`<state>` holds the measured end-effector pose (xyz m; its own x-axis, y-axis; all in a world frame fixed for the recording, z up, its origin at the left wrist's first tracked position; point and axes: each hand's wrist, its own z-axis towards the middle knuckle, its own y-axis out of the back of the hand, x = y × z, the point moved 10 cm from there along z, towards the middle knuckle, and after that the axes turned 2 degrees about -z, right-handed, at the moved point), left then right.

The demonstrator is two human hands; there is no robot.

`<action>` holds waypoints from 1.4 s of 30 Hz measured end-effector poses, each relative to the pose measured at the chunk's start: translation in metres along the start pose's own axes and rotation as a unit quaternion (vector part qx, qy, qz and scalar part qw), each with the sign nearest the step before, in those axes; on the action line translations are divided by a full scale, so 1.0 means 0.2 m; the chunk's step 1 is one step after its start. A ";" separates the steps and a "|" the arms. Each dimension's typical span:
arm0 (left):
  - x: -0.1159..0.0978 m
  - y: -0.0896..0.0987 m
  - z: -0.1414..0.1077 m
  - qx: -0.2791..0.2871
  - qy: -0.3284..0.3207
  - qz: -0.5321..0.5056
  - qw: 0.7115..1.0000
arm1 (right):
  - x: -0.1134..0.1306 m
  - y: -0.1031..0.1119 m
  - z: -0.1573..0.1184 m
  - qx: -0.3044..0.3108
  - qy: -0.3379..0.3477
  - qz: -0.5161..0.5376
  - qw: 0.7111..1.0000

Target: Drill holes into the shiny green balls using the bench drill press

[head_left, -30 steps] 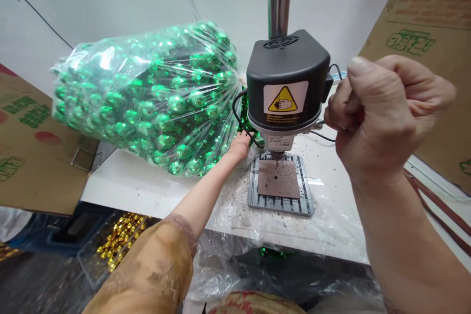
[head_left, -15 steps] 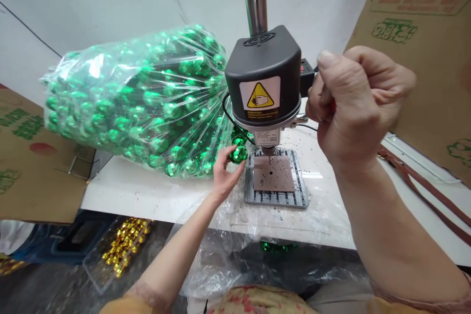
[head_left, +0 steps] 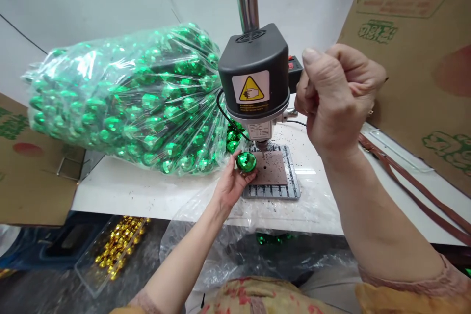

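My left hand (head_left: 232,181) holds a shiny green ball (head_left: 246,162) between its fingers, over the left edge of the drill press's slotted base (head_left: 293,184). On that base lies a brown board (head_left: 274,174) with a small dark hole and scattered dark shavings. Above it is the black drill press head (head_left: 253,68) with a yellow warning label. My right hand (head_left: 336,93) is a closed fist at the right side of the press head; what it grips is hidden. Green balls fill a clear plastic bag (head_left: 128,103) left of the press, and a few show loose at its mouth.
Cardboard boxes stand at the left (head_left: 33,171) and right (head_left: 415,54). A brown strap (head_left: 412,181) lies on the white table (head_left: 125,191). Clear plastic film (head_left: 206,228) hangs over the front edge. Below left, a clear bin holds gold balls (head_left: 119,245).
My left hand has moved right, bringing one green ball away from the others to the base's left edge. My right fist remains beside the press head. The whole view has shifted slightly.
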<state>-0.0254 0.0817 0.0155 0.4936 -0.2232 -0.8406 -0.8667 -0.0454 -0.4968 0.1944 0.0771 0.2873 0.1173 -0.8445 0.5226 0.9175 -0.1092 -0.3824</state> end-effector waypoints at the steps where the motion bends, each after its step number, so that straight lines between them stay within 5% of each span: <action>1: 0.00 0.00 0.00 -0.006 -0.005 -0.007 1.000 | 0.00 0.00 0.00 0.003 0.000 -0.002 1.000; 12: -0.03 0.02 0.03 -0.002 -0.010 0.010 1.000 | -0.01 -0.01 0.00 0.021 0.011 -0.056 0.998; 20: -0.08 -0.02 0.07 -0.004 -0.105 0.089 0.991 | 0.03 -0.01 -0.01 0.001 0.011 -0.017 1.000; 32: -0.06 -0.09 0.16 0.049 -0.205 0.222 0.952 | 0.04 -0.03 0.00 0.002 0.040 0.057 0.998; 38: -0.01 -0.11 0.16 0.081 -0.203 0.252 0.943 | 0.00 -0.03 0.00 0.013 0.032 -0.013 0.999; 42: -0.04 -0.16 0.11 0.102 -0.253 0.340 0.900 | 0.02 -0.03 0.00 0.014 0.044 0.006 0.999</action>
<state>0.0002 0.1060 0.0336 -0.1322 0.3417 -0.9305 -0.9747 0.1257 0.1846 0.1902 0.0747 0.2922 0.0950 -0.8889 0.4482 0.9268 -0.0854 -0.3657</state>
